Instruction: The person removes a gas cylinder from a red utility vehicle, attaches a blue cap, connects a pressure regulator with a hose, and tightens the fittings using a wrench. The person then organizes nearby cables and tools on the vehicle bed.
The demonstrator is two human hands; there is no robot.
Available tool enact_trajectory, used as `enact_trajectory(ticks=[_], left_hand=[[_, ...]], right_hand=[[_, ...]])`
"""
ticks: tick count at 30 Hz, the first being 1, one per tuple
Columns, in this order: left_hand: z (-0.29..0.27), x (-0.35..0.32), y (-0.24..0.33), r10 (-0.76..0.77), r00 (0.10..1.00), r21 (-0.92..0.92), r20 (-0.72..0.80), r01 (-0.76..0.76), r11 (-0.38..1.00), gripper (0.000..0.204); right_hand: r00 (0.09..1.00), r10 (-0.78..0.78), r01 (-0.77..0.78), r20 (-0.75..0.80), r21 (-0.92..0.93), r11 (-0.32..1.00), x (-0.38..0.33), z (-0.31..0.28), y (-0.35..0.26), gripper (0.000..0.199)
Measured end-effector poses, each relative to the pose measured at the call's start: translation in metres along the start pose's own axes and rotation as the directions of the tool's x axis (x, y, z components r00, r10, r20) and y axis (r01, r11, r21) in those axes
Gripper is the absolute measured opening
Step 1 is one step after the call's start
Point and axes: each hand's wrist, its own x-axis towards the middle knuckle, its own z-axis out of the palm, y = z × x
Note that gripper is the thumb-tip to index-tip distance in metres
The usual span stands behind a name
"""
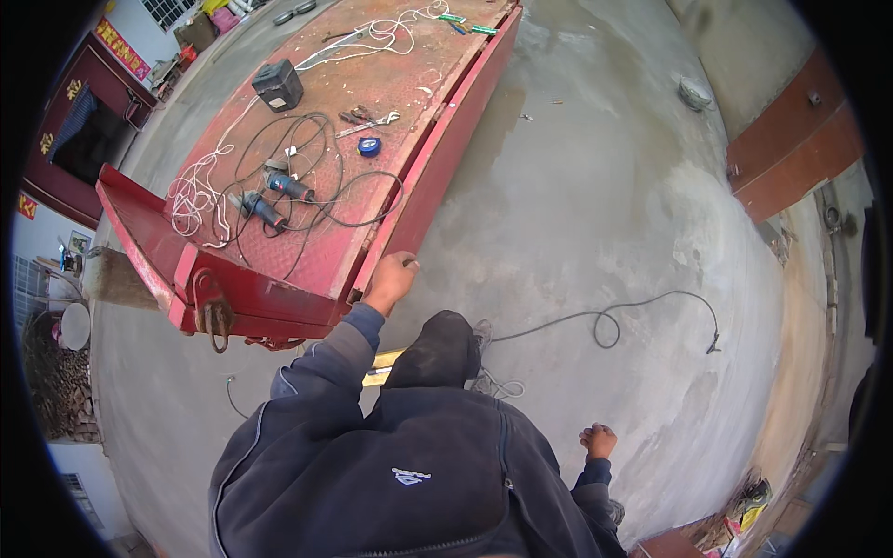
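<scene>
My left hand [393,282] is loosely closed beside the near corner of a red metal flatbed [321,304], with nothing showing out of it. Whether it touches the flatbed's side I cannot tell. Held low at my right side, my right hand [598,441] has its fingers curled in, and no object shows in it. On the flatbed nearest my left hand lie two angle grinders, one front [264,213] and one behind [290,184], among black cords. Farther up are a blue tape measure [369,147], an adjustable wrench [379,122] and a black box-shaped container [278,86].
White cord [193,197] is tangled on the flatbed's left side, with more at its far end. A black cable [606,316] runs over the concrete floor right of my leg. Something yellow [383,365] lies by my feet. A metal basin [693,95] stands near the right wall.
</scene>
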Motion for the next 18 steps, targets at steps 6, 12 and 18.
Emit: enact_trajectory(ticks=[6,12,18], left_hand=[[-0.006,0.218,0.010,-0.078,0.964,0.122,-0.253,0.112,0.986,0.038],[-0.085,0.453,-0.071,0.239,0.935,0.559,-0.263,-0.055,0.828,0.043],[-0.132,0.566,-0.101,0.255,0.944,0.846,0.212,-0.307,0.436,0.052]], right_hand=[[0.989,0.048,0.050,0.142,-0.614,0.788,-0.010,0.036,0.001,0.023],[0.939,-0.028,0.338,0.342,-0.906,0.257,0.022,0.140,-0.049,0.028],[0.992,0.000,0.097,0.127,-0.755,0.648,0.049,0.297,-0.227,0.024]])
